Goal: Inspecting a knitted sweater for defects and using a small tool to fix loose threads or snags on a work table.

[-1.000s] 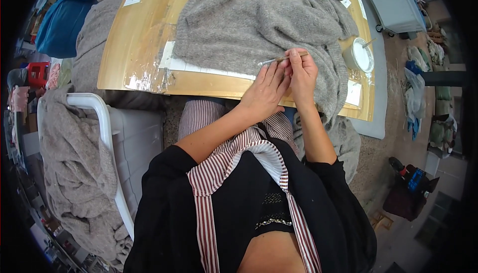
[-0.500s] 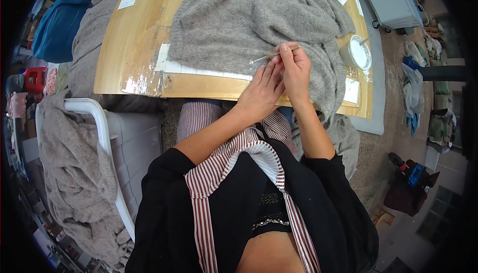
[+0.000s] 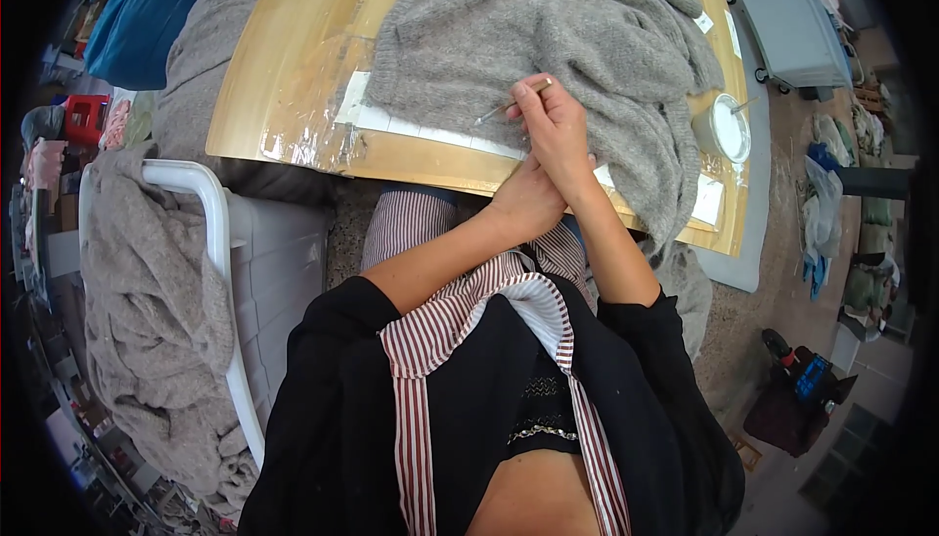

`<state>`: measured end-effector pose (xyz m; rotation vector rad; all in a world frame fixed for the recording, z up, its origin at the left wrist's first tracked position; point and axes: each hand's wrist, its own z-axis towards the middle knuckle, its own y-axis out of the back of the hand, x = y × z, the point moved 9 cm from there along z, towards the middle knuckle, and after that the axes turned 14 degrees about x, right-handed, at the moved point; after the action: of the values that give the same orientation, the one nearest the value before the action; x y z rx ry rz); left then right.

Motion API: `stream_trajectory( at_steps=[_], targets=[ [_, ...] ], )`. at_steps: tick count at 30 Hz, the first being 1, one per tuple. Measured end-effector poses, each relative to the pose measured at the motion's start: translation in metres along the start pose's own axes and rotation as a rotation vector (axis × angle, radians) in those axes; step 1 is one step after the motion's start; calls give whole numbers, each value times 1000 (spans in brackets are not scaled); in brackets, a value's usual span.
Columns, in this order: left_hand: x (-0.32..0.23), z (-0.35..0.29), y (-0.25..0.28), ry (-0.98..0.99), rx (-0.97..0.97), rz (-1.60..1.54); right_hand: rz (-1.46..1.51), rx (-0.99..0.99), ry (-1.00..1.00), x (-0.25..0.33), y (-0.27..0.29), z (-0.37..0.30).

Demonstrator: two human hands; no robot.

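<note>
wooden tabletop (image 3: 293, 62), gray knit (image 3: 469, 37), right fingers (image 3: 529, 96) pinched around thin white-tipped tool (image 3: 498, 111)

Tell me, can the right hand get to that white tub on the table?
Probably yes. Only soft folds of grey knit seem to lie between the right hand and the white tub. That hand holds a thin tool, though.

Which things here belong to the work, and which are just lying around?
Seemingly part of it:
thin brown-handled tool, held over the cloth
soft grey knitted cloth
pale wooden tabletop
round plastic tub of white stuff, probably

Apparently just about:
bulky blue fabric bundle
red plastic object
pale grey wheeled bin
</note>
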<state>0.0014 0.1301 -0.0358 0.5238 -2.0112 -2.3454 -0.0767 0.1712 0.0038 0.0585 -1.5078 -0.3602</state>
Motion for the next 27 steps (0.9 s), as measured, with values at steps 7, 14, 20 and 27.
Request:
stream_trajectory(
  at_steps=[7,14,20,27],
  targets=[
    [-3,-3,5,-60,-47,-34,41,14,-30,0,-4,-1],
    [-1,-4,7,-70,-30,-131,243,-77,55,8,-1,6],
    [5,-12,15,-27,-135,-169,268,76,37,6,-45,25],
    [4,-14,15,-39,-164,-84,72,157,-9,6,-66,37]
  ],
)
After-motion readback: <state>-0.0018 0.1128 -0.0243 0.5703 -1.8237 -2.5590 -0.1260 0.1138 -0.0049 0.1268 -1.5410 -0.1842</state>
